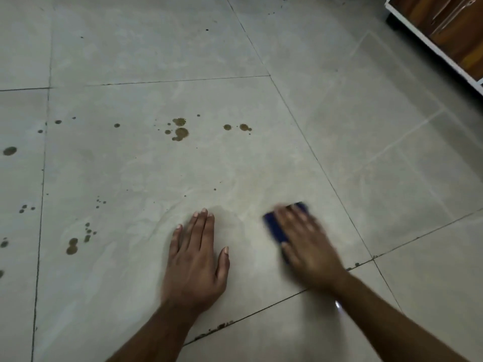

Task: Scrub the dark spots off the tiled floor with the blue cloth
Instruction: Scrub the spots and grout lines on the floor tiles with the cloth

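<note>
floor (156, 61): pale tiles, dark grout lines
spots (180, 133): brown blotches scattered over the middle and left tiles, well ahead and left of both hands
cloth (274, 228): blue, flat on the floor under the right hand
right hand (308, 246): blurred; fingers stretched flat over the cloth, pressing, not curled round it
left hand (194, 259): palm down on bare tile, fingers straight, released, holding nothing
cabinet (449, 32): wood-fronted, white-edged, top right corner

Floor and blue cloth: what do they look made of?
The floor looks like glazed ceramic or stone-look tile, semi-gloss: thin dark grout lines, faint reflections. The blue cloth under the right hand is motion-blurred: flat, dark blue, probably soft fabric, possibly sponge.
</note>
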